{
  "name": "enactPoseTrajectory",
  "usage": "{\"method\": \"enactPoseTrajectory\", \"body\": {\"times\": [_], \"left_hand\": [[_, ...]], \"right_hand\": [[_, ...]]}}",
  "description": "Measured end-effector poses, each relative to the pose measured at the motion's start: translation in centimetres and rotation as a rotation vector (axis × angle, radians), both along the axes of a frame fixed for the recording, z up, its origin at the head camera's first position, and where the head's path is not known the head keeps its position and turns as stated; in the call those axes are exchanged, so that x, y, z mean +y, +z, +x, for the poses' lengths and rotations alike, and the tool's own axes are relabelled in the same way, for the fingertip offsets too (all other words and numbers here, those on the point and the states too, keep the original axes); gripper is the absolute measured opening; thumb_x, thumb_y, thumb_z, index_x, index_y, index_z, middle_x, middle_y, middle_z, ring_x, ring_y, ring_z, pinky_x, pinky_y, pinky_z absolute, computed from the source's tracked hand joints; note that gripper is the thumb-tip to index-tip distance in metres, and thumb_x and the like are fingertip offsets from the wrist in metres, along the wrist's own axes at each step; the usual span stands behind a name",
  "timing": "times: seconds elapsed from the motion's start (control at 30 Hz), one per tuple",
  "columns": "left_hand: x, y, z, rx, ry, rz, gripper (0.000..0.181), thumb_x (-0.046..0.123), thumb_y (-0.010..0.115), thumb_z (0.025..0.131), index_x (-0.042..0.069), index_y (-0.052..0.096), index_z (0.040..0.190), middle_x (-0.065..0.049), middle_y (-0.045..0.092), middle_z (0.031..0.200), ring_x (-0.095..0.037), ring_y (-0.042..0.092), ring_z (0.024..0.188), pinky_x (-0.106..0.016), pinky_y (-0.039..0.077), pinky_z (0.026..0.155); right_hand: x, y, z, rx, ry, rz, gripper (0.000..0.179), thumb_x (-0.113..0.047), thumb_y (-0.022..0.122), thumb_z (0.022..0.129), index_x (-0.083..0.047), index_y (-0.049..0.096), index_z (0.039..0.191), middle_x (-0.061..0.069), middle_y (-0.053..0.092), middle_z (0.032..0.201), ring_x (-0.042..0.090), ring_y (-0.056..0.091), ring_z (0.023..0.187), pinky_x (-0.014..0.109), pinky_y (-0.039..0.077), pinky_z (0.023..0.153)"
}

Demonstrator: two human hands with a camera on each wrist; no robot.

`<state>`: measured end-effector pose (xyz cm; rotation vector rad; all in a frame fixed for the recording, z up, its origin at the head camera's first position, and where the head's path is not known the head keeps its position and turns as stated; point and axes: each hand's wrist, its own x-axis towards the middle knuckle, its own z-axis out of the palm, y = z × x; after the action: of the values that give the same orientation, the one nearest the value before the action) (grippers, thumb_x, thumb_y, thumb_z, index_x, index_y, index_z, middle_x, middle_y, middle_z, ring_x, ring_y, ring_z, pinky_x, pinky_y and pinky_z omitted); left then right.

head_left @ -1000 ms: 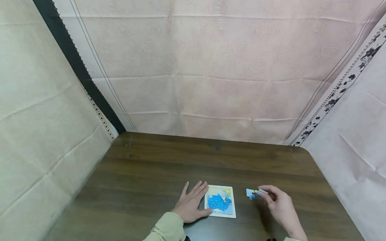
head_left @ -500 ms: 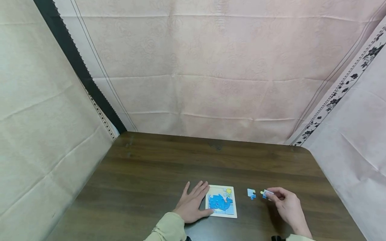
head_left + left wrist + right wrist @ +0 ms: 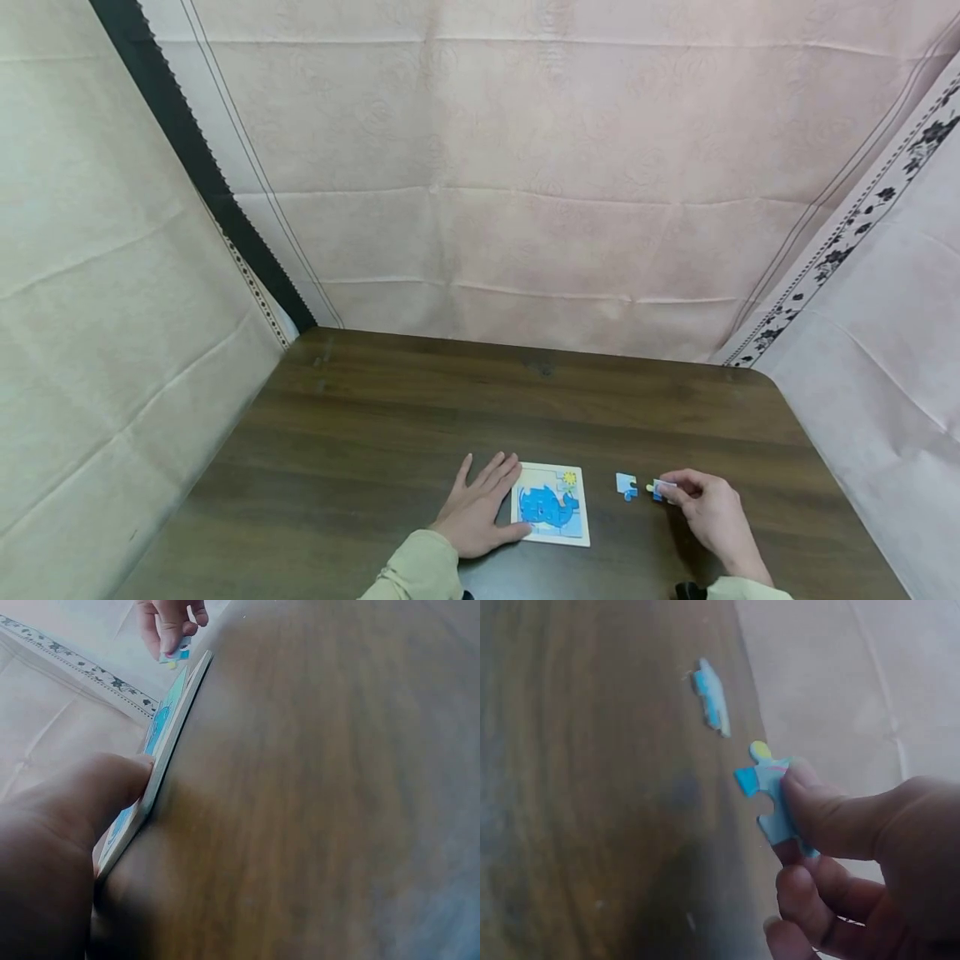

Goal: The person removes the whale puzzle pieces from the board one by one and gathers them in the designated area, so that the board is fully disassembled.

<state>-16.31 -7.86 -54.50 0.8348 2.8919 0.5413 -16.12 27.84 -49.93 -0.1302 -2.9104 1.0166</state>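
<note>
A small square jigsaw puzzle board (image 3: 553, 542) with a light frame lies on the table, showing a blue whale and a yellow sun. My left hand (image 3: 480, 515) lies flat at its left side, fingers spread, with the thumb (image 3: 124, 776) over the near frame edge. To the right of the board, my right hand (image 3: 707, 504) pinches a jigsaw piece (image 3: 778, 819) between thumb and fingers. That piece is pale blue with a yellow knob and a bright blue corner. A second jigsaw piece (image 3: 626, 485), light and bright blue, lies between the board and my right hand.
The dark brown wooden table (image 3: 420, 400) has rounded far corners. Pale cloth (image 3: 525, 208) hangs behind it, with more cloth along both sides. A floral-bordered panel (image 3: 862, 217) stands at the right.
My right hand has shifted right, drawing its jigsaw piece away from the loose one, which it overlapped earlier. My left hand stays in place on the puzzle board.
</note>
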Motion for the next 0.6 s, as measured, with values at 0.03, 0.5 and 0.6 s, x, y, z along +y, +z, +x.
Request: {"method": "enactPoseTrajectory", "body": {"times": [0.03, 0.5, 0.6], "left_hand": [[0.0, 0.0, 0.0, 0.004, 0.001, 0.001, 0.087, 0.072, 0.042, 0.09, 0.019, 0.025, 0.156, 0.003, 0.019, 0.161, -0.018, 0.011, 0.148, -0.061, 0.0, 0.113], [0.1, 0.0, 0.0, -0.013, 0.005, 0.001, 0.087, 0.073, 0.041, 0.089, 0.02, 0.025, 0.156, 0.004, 0.018, 0.161, -0.016, 0.01, 0.148, -0.06, -0.001, 0.114], [0.0, 0.1, 0.0, -0.012, 0.009, -0.003, 0.087, 0.073, 0.041, 0.089, 0.02, 0.025, 0.156, 0.004, 0.018, 0.161, -0.015, 0.009, 0.148, -0.059, -0.001, 0.114]], "right_hand": [[0.0, -0.1, 0.0, 0.007, -0.003, 0.016, 0.014, -0.024, 0.075, 0.086, -0.012, 0.076, 0.093, -0.002, 0.067, 0.077, 0.014, 0.056, 0.069, 0.03, 0.045, 0.061], [0.0, -1.0, -0.5, 0.025, -0.059, 0.147, 0.016, -0.031, 0.077, 0.084, -0.017, 0.077, 0.093, 0.002, 0.059, 0.082, 0.02, 0.055, 0.072, 0.038, 0.043, 0.057], [0.1, -1.2, -0.8, 0.028, -0.044, 0.156, 0.016, -0.03, 0.077, 0.084, -0.016, 0.077, 0.093, 0.003, 0.058, 0.08, 0.02, 0.053, 0.069, 0.037, 0.042, 0.057]]}}
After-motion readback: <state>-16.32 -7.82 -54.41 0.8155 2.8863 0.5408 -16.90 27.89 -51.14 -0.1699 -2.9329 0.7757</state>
